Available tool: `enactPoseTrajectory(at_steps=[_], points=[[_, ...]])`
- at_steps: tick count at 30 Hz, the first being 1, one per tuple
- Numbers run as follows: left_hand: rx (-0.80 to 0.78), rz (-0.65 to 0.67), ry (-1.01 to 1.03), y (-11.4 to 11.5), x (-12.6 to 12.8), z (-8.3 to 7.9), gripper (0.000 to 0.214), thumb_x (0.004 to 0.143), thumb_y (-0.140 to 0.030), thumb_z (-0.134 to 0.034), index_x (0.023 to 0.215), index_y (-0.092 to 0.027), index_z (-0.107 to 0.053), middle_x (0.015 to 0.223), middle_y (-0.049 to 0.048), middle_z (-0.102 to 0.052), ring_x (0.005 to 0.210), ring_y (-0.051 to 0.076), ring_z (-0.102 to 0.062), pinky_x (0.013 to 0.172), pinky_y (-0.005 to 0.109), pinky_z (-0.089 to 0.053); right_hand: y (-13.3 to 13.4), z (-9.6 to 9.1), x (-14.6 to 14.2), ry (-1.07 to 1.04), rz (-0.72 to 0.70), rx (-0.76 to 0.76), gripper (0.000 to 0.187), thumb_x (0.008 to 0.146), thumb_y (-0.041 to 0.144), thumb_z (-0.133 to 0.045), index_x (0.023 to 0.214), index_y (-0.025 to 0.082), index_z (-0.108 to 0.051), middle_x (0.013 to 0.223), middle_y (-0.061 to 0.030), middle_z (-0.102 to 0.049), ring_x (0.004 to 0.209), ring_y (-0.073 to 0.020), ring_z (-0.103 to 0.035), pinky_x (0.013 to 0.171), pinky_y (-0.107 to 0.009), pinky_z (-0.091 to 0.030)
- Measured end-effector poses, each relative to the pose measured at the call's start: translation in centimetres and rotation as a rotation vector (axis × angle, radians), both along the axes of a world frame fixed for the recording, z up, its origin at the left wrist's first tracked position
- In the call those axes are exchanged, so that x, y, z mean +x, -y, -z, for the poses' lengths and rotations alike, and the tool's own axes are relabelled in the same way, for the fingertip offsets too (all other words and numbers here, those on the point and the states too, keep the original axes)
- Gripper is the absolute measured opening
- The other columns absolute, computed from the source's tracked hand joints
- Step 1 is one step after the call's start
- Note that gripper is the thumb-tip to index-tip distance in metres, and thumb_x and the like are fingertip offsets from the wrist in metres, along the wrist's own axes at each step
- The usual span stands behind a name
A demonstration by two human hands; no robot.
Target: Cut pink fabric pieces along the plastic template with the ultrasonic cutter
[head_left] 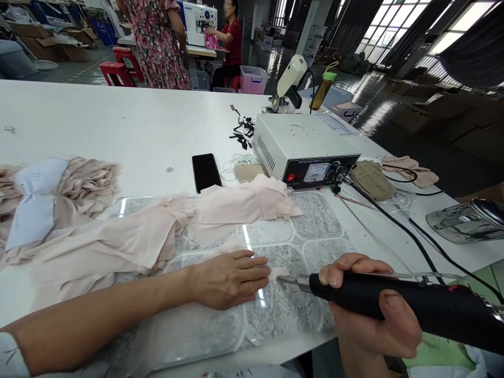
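Note:
My left hand (230,277) lies flat, fingers stretched out, pressing a small pale pink fabric piece (279,272) onto a glass plate (275,310). My right hand (366,310) is wrapped round a black handheld cutting tool (394,304). Its metal tip (289,280) touches the fabric piece just beyond my left fingertips. A cable runs from the tool to a white control box (305,147) with a dial.
Pink fabric pieces (165,226) are heaped to the left over the glass. A black phone (206,171), black scraps (242,131), a green-capped bottle (323,89) and a metal stand (464,220) sit on the white table (118,126). Two people work at a sewing machine (199,21) behind.

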State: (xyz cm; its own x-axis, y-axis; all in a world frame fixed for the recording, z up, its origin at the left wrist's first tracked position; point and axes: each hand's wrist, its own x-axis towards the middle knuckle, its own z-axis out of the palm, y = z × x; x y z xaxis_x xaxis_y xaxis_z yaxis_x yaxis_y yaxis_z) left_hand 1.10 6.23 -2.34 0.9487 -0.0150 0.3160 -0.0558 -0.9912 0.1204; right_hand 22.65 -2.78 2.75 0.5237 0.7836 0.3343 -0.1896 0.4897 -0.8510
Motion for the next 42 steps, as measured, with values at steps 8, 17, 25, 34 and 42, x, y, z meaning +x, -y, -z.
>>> enactPoseTrajectory(at_steps=[8,17,25,34,42], points=[[0.008,0.008,-0.001,0.0,0.0,-0.1,0.037,0.103,-0.028,-0.037,0.123,-0.007,-0.059,0.132,0.0106,-0.058,0.125,0.026,-0.05,0.104,0.04,-0.04,0.0,0.1,0.0,0.025,-0.015,0.022,0.02,0.071,0.036,-0.061,0.074,0.016,-0.064,0.069,-0.0022,-0.058,0.047,-0.0123,-0.054,0.043,-0.031,-0.047],[-0.022,0.011,-0.025,0.0,0.1,-0.1,0.036,0.102,-0.029,-0.039,0.123,-0.007,-0.059,0.133,0.012,-0.057,0.128,0.026,-0.049,0.105,0.039,-0.04,0.1,0.4,0.7,-0.011,0.116,0.028,0.02,0.063,0.035,-0.057,0.071,0.017,-0.063,0.07,-0.001,-0.058,0.047,-0.0126,-0.052,0.042,-0.031,-0.045],[-0.285,0.002,-0.101,-0.9,0.3,-1.5,0.034,0.101,-0.02,-0.037,0.127,-0.008,-0.055,0.129,0.0122,-0.06,0.127,0.024,-0.05,0.106,0.037,-0.041,-0.4,0.8,1.4,0.059,0.1,0.075,0.016,0.067,0.03,-0.057,0.074,0.017,-0.064,0.07,-0.0027,-0.061,0.046,-0.0138,-0.055,0.044,-0.031,-0.045],[-0.163,0.06,-0.147,-2.6,2.0,-2.4,0.026,0.099,-0.024,-0.046,0.118,-0.015,-0.062,0.134,0.0115,-0.056,0.129,0.025,-0.048,0.106,0.037,-0.041,-1.2,0.5,2.1,0.044,0.122,0.1,0.014,0.07,0.029,-0.056,0.075,0.017,-0.064,0.073,-0.0017,-0.061,0.047,-0.0133,-0.056,0.046,-0.031,-0.045],[0.068,0.241,-0.224,-4.8,2.7,-2.9,0.031,0.102,-0.021,-0.038,0.119,-0.017,-0.063,0.136,0.0103,-0.055,0.131,0.025,-0.046,0.107,0.039,-0.039,-1.7,0.8,2.4,0.01,0.115,0.102,0.015,0.072,0.032,-0.059,0.076,0.018,-0.065,0.073,-0.0018,-0.062,0.049,-0.0148,-0.058,0.046,-0.032,-0.045]])
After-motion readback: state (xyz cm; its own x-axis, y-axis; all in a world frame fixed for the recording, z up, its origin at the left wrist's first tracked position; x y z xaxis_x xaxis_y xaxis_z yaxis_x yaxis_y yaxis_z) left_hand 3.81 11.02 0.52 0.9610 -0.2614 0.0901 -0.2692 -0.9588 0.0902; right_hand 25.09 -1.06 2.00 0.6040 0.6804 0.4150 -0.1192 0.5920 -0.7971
